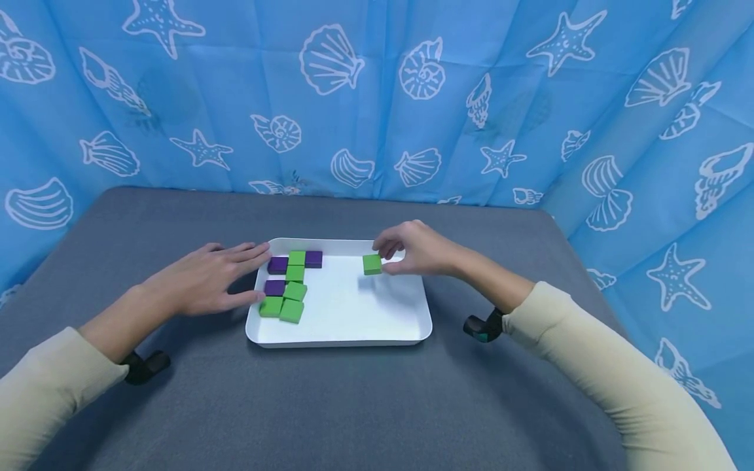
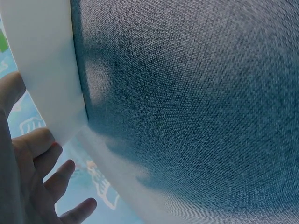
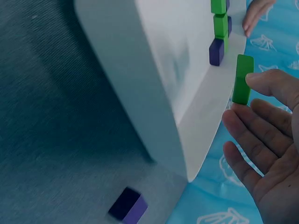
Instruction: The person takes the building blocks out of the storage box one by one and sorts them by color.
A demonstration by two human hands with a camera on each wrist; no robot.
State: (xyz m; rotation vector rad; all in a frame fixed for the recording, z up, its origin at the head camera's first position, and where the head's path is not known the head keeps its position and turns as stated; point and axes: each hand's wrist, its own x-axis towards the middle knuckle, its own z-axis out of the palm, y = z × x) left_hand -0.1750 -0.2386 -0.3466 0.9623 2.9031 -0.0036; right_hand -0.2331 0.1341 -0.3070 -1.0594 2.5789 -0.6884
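A white tray (image 1: 344, 341) lies on the grey table with several green blocks (image 1: 291, 311) and three purple blocks (image 1: 274, 288) grouped along its left side. Fingertips of my left hand (image 1: 203, 280) touch the tray's left rim, thumb apart from the rest; the left wrist view shows the thumb and forefinger at the tray wall (image 2: 46, 60). Over the tray's back right part, my right hand (image 1: 415, 248) pinches a green block (image 1: 372, 264) between thumb and fingers. The right wrist view shows that green block (image 3: 242, 79) held above the rim.
On the cloth outside the tray lies a purple block (image 3: 128, 205), hidden in the head view. A blue curtain (image 1: 377, 111) with white shells hangs behind the grey table (image 1: 353, 412). Each wrist bears a black camera.
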